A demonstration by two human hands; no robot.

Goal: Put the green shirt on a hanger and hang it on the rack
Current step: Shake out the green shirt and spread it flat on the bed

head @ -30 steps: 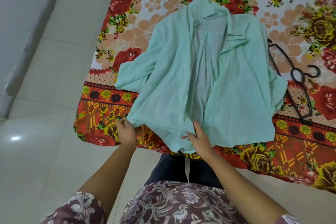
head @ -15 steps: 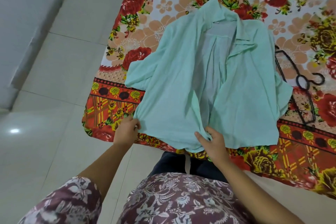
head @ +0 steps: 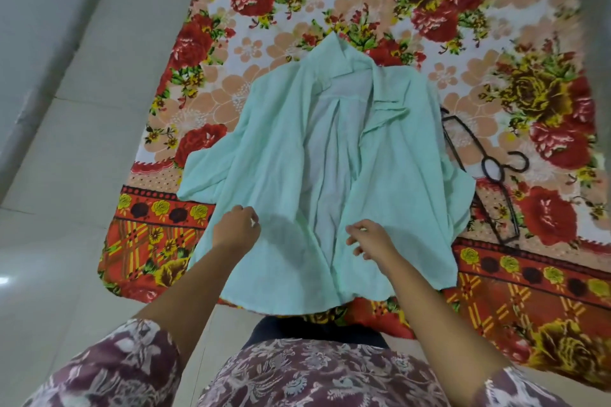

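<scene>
The green shirt [head: 297, 149] lies spread on the floral bedspread [head: 413, 10] with its front open and its collar pointing away from me. Its hem hangs over the near edge of the bed. A black hanger [head: 496, 172] rests on the bedspread just right of the shirt, with one end tucked under the right sleeve. My left hand [head: 236, 228] hovers over the shirt's lower left panel, fingers loosely curled and holding nothing. Above the lower right panel, my right hand [head: 370, 238] has its fingers apart and is empty. No rack is in view.
The bed's left edge borders a pale tiled floor [head: 66, 175], with a grey wall [head: 33, 10] beyond it. My patterned top and dark trousers fill the bottom of the view, right against the bed's near edge.
Both hands have let go of the shirt's hem and moved forward over its lower front. The shirt now lies flatter, and the view has shifted further over the bed.
</scene>
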